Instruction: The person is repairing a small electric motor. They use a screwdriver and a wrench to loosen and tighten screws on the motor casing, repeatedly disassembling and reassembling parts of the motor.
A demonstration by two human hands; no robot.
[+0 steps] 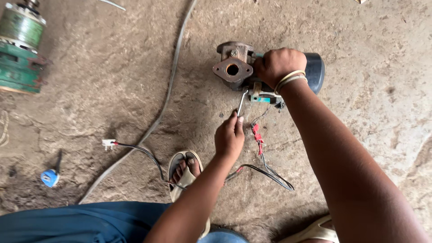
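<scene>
Blue trousers and a sandalled foot lie nearest. Left hand pinches a thin metal tool against the pump on the concrete floor; right hand clamps down over the pump's body.

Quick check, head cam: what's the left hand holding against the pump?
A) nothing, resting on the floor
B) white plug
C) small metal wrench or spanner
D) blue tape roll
C: the left hand grips a thin metal wrench reaching up to the pump, which the right hand steadies.
</scene>
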